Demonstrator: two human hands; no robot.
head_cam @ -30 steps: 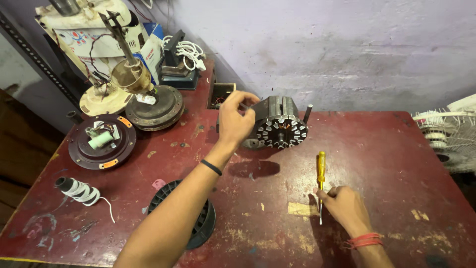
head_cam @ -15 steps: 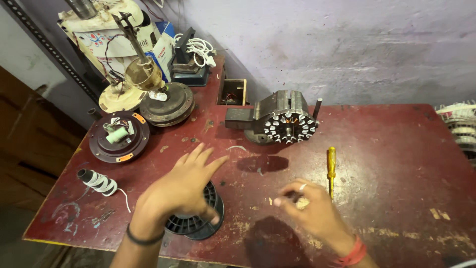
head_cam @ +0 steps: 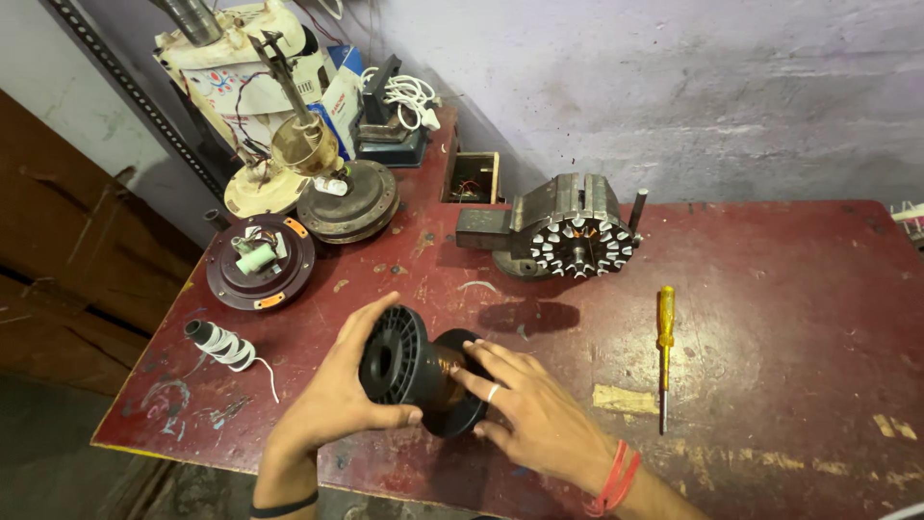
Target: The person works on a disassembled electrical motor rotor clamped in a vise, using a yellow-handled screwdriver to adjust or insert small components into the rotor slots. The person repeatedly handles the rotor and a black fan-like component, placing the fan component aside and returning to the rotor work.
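Note:
A black plastic spool (head_cam: 416, 367) wound with copper wire lies on its side near the front of the red table (head_cam: 770, 289). My left hand (head_cam: 332, 400) grips its left flange. My right hand (head_cam: 534, 414) rests on the right flange, fingers spread over the wire. A metal stator (head_cam: 575, 234) with copper windings, clamped in a grey vise, stands behind them at the table's middle. A yellow-handled screwdriver (head_cam: 663, 351) lies to the right of my right hand.
A round dark motor cover (head_cam: 260, 262) with a white part and a small wrapped coil (head_cam: 220, 344) lie at the left. Fan motor parts (head_cam: 342, 197), a small wooden box (head_cam: 474, 177) and white cable (head_cam: 409, 96) crowd the back left corner. A piece of tape (head_cam: 624, 399) sticks near the screwdriver.
My left hand came back from the stator to the spool. Both hands now hold the spool, which has been tipped onto its side. My right hand left the screwdriver.

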